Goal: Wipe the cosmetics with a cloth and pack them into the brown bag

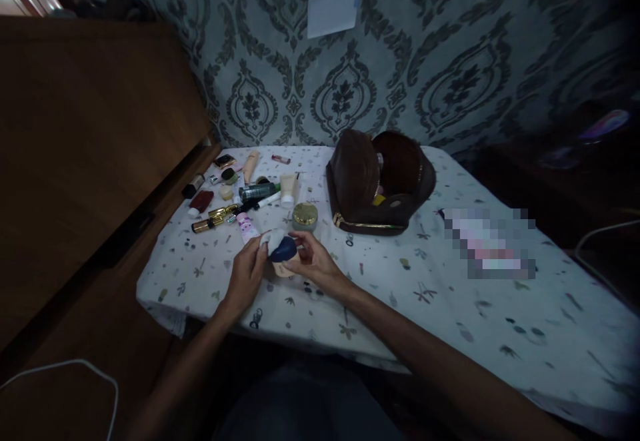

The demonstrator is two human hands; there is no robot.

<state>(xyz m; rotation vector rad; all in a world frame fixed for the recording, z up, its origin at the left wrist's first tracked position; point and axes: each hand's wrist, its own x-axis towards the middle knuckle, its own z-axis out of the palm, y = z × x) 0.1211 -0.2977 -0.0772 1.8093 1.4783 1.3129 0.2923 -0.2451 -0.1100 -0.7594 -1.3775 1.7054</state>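
L grip [246, 271], R grip [318, 266], cont. [283, 268] btwn

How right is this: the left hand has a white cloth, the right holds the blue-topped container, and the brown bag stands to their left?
The left hand has the white cloth and the right hand holds the blue-topped container, but the head view shows the brown bag to their right, not left.

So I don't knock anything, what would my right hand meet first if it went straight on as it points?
Your right hand would first press into the blue-topped container it's touching; beyond that, probably the white cloth in your left hand, though depth is unclear.
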